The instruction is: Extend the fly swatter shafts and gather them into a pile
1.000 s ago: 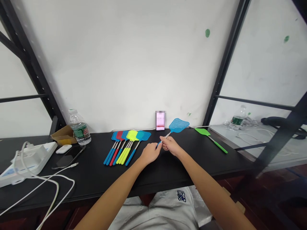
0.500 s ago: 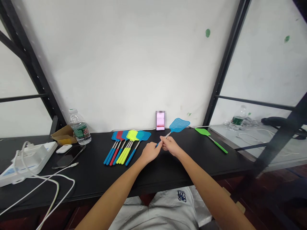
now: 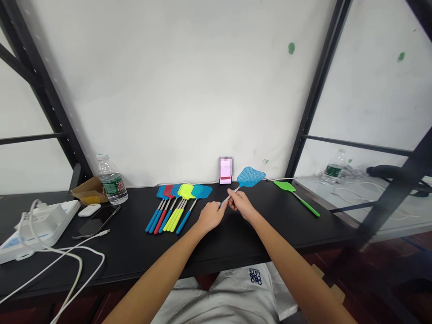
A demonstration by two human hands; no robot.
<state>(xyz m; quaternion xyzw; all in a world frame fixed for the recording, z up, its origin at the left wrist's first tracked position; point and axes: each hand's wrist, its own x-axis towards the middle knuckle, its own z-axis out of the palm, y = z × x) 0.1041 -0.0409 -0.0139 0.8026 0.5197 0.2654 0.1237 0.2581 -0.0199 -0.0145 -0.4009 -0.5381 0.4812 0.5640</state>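
Observation:
Both my hands hold a blue fly swatter (image 3: 250, 177), its mesh head tilted up to the right above the table. My left hand (image 3: 212, 215) is closed round the blue handle, most of which it hides. Just ahead of it, my right hand (image 3: 239, 202) pinches the metal shaft. Left of my hands lies a row of fly swatters with blue, red and yellow-green handles, the nearest a blue one (image 3: 184, 221). Over on the right, a single green fly swatter (image 3: 305, 204) rests on the table.
A lit phone (image 3: 226, 171) leans on the wall behind my hands. At the left are a water bottle (image 3: 114, 183), an open cardboard box (image 3: 88, 191), a white case (image 3: 89, 210), a dark phone (image 3: 97, 221) and a power strip (image 3: 40, 231) with white cables. Black rack posts stand on both sides.
The blue fly swatter's head has shifted very slightly left. My right hand has moved a little along the shaft and loosened slightly; the left hand keeps its grip.

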